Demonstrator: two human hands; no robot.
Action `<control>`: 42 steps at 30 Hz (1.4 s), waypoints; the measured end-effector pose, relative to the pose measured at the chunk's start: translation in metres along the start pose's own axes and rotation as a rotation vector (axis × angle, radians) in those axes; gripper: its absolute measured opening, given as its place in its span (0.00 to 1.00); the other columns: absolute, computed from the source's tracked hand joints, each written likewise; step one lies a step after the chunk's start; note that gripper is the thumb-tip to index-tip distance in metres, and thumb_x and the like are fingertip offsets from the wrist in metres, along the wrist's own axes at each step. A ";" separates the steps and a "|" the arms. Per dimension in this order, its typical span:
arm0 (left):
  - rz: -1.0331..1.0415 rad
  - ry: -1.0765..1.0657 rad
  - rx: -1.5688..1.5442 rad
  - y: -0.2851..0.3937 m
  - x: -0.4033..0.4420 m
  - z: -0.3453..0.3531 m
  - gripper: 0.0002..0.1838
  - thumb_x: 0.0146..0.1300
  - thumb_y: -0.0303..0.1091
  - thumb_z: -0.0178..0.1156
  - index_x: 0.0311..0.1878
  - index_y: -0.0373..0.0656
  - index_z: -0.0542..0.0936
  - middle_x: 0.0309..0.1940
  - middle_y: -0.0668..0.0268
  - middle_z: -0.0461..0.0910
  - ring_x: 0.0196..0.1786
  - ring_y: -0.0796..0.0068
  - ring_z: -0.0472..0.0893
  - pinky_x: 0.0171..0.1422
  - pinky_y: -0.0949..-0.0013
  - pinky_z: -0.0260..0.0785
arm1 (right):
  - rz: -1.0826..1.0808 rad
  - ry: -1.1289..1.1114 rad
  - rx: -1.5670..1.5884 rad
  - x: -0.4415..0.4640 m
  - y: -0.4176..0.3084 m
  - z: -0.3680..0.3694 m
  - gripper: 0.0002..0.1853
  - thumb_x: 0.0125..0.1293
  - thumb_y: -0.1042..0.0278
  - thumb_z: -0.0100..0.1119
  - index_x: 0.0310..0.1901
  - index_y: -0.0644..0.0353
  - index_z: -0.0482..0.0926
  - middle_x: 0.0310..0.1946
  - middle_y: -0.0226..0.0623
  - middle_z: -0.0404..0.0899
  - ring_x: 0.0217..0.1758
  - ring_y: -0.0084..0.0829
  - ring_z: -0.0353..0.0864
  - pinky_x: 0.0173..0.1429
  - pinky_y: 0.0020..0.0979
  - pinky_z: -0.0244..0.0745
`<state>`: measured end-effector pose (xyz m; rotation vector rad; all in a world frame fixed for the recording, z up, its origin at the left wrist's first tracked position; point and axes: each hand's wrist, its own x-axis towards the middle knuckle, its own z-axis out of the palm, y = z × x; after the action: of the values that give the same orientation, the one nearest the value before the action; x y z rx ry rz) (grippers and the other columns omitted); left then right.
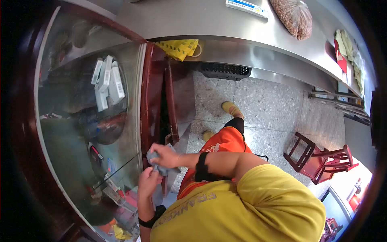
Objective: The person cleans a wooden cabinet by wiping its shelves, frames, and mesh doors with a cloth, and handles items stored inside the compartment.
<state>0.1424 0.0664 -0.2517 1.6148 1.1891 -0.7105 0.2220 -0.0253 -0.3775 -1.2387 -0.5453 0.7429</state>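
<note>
A crumpled grey-blue cloth (pixel 161 169) is between my two hands, beside the dark red wooden edge of a glass-topped cabinet (pixel 64 133). My right hand (pixel 166 156) reaches in from the right with its fingers closed on the cloth's upper part. Just below it, my left hand (pixel 148 182) pinches the lower left part of the same cloth. A cabinet door (pixel 171 105) stands ajar above my hands.
White boxes (pixel 105 76) show in the glass area. A steel counter (pixel 185 20) holds a bag of nuts or beans (pixel 296 20) and a long box (pixel 246 9). Below are a yellow bag (pixel 177 48) and black crate (pixel 225 71). A wooden chair (pixel 318 159) stands right.
</note>
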 end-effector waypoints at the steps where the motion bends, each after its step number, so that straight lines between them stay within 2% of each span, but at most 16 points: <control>1: 0.003 0.011 -0.012 0.000 -0.009 -0.003 0.11 0.63 0.30 0.49 0.46 0.34 0.73 0.41 0.56 0.76 0.39 0.68 0.80 0.40 0.69 0.75 | 0.201 -0.008 -0.048 0.003 -0.023 -0.017 0.17 0.54 0.63 0.65 0.42 0.57 0.69 0.36 0.44 0.74 0.44 0.42 0.76 0.48 0.36 0.70; 4: 0.130 0.006 -0.145 -0.001 -0.031 -0.013 0.18 0.66 0.33 0.47 0.57 0.36 0.69 0.45 0.54 0.76 0.41 0.68 0.80 0.45 0.69 0.74 | 0.153 0.342 0.002 0.027 -0.036 -0.061 0.17 0.55 0.61 0.66 0.42 0.57 0.70 0.35 0.31 0.73 0.40 0.24 0.72 0.46 0.29 0.70; 7: 0.130 -0.072 -0.190 -0.021 -0.045 -0.021 0.18 0.66 0.33 0.48 0.57 0.37 0.69 0.46 0.55 0.76 0.43 0.68 0.80 0.48 0.68 0.73 | 0.115 0.527 0.563 0.073 -0.068 -0.107 0.15 0.60 0.64 0.61 0.45 0.58 0.70 0.36 0.28 0.73 0.37 0.21 0.72 0.41 0.27 0.72; 9: 0.157 -0.102 -0.196 -0.057 -0.047 -0.020 0.18 0.66 0.35 0.49 0.57 0.38 0.69 0.47 0.58 0.76 0.46 0.70 0.78 0.50 0.69 0.71 | 0.010 0.566 0.292 0.100 -0.069 -0.110 0.13 0.62 0.64 0.58 0.46 0.57 0.70 0.36 0.26 0.74 0.36 0.20 0.73 0.39 0.27 0.72; 10: 0.179 -0.170 -0.177 -0.075 -0.049 -0.018 0.18 0.66 0.35 0.50 0.57 0.39 0.69 0.47 0.59 0.76 0.46 0.71 0.78 0.50 0.69 0.71 | -0.054 0.624 -0.108 0.109 -0.048 -0.098 0.13 0.60 0.67 0.59 0.45 0.59 0.71 0.38 0.34 0.74 0.39 0.30 0.75 0.41 0.32 0.73; 11: 0.202 -0.236 -0.157 -0.092 -0.051 -0.017 0.19 0.66 0.36 0.50 0.57 0.39 0.69 0.48 0.61 0.76 0.46 0.73 0.78 0.50 0.70 0.70 | -0.059 0.599 -0.111 0.104 -0.051 -0.079 0.13 0.60 0.67 0.59 0.45 0.59 0.71 0.38 0.34 0.74 0.39 0.30 0.75 0.41 0.32 0.73; 13: 0.180 -0.219 -0.250 -0.123 -0.056 -0.012 0.19 0.66 0.37 0.51 0.57 0.40 0.69 0.46 0.63 0.77 0.45 0.75 0.78 0.49 0.71 0.70 | -0.199 0.698 -0.585 0.072 -0.053 -0.034 0.15 0.55 0.71 0.59 0.44 0.60 0.71 0.40 0.44 0.72 0.42 0.44 0.74 0.45 0.38 0.71; 15: 0.081 -0.139 -0.393 -0.162 -0.059 -0.004 0.17 0.65 0.36 0.52 0.55 0.39 0.70 0.43 0.62 0.78 0.44 0.73 0.78 0.49 0.70 0.70 | -0.155 0.581 -0.514 0.038 -0.050 0.001 0.17 0.51 0.74 0.59 0.45 0.60 0.70 0.40 0.51 0.69 0.45 0.53 0.70 0.48 0.42 0.68; 21: -0.045 0.087 -0.693 -0.241 -0.065 0.022 0.15 0.63 0.32 0.52 0.51 0.37 0.71 0.40 0.58 0.78 0.39 0.67 0.80 0.44 0.67 0.74 | -0.082 0.305 -0.400 -0.031 -0.030 0.069 0.18 0.49 0.77 0.58 0.44 0.56 0.67 0.37 0.50 0.69 0.44 0.56 0.70 0.45 0.45 0.68; 24: -0.003 0.225 -0.864 -0.261 -0.071 0.032 0.16 0.61 0.32 0.54 0.51 0.36 0.71 0.40 0.57 0.78 0.38 0.64 0.80 0.41 0.65 0.75 | -0.063 -0.018 -0.457 -0.054 -0.021 0.078 0.18 0.49 0.76 0.57 0.43 0.54 0.67 0.37 0.50 0.69 0.42 0.57 0.72 0.45 0.47 0.70; 27: -0.056 0.361 -1.029 -0.290 -0.065 0.039 0.20 0.57 0.30 0.56 0.53 0.39 0.69 0.41 0.57 0.77 0.38 0.62 0.79 0.40 0.62 0.76 | -0.090 -0.064 -0.363 -0.059 -0.024 0.078 0.17 0.49 0.75 0.59 0.42 0.55 0.70 0.39 0.49 0.72 0.44 0.54 0.74 0.46 0.45 0.71; 30: 0.083 0.673 -1.140 -0.322 -0.078 0.042 0.16 0.55 0.28 0.56 0.48 0.45 0.70 0.41 0.65 0.74 0.40 0.64 0.79 0.44 0.57 0.74 | -0.080 0.252 -0.380 -0.037 -0.032 0.058 0.18 0.51 0.69 0.63 0.46 0.62 0.75 0.42 0.49 0.78 0.46 0.48 0.77 0.51 0.40 0.72; 31: 0.068 0.701 -1.147 -0.322 -0.084 0.040 0.16 0.55 0.28 0.56 0.48 0.45 0.70 0.41 0.65 0.74 0.40 0.64 0.79 0.44 0.57 0.74 | -0.026 0.353 -0.299 -0.022 -0.044 0.049 0.17 0.53 0.67 0.64 0.44 0.61 0.75 0.38 0.46 0.79 0.42 0.38 0.80 0.48 0.33 0.73; 33: 0.075 0.850 -1.131 -0.311 -0.082 0.029 0.18 0.53 0.23 0.53 0.49 0.43 0.68 0.40 0.66 0.73 0.41 0.68 0.76 0.48 0.62 0.70 | 0.089 0.425 -0.345 0.000 -0.055 0.035 0.16 0.55 0.66 0.63 0.43 0.61 0.75 0.34 0.45 0.80 0.39 0.35 0.80 0.46 0.33 0.73; 40: 0.186 0.612 -1.170 -0.353 -0.073 0.004 0.18 0.54 0.19 0.51 0.49 0.41 0.68 0.43 0.63 0.75 0.46 0.67 0.75 0.53 0.64 0.68 | 0.045 0.490 -0.531 -0.013 -0.040 0.062 0.16 0.53 0.63 0.63 0.41 0.62 0.75 0.31 0.48 0.80 0.36 0.42 0.81 0.43 0.35 0.73; 42: 0.243 0.594 -1.196 -0.356 -0.074 0.005 0.18 0.54 0.17 0.52 0.49 0.38 0.67 0.43 0.59 0.75 0.50 0.63 0.75 0.57 0.60 0.68 | 0.055 0.483 -0.494 -0.023 -0.040 0.076 0.14 0.51 0.66 0.62 0.38 0.62 0.73 0.34 0.51 0.78 0.38 0.52 0.77 0.44 0.43 0.72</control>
<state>-0.2146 0.0528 -0.3175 0.8719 1.3679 0.6374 0.1601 0.0000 -0.3187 -1.8311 -0.2989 0.3327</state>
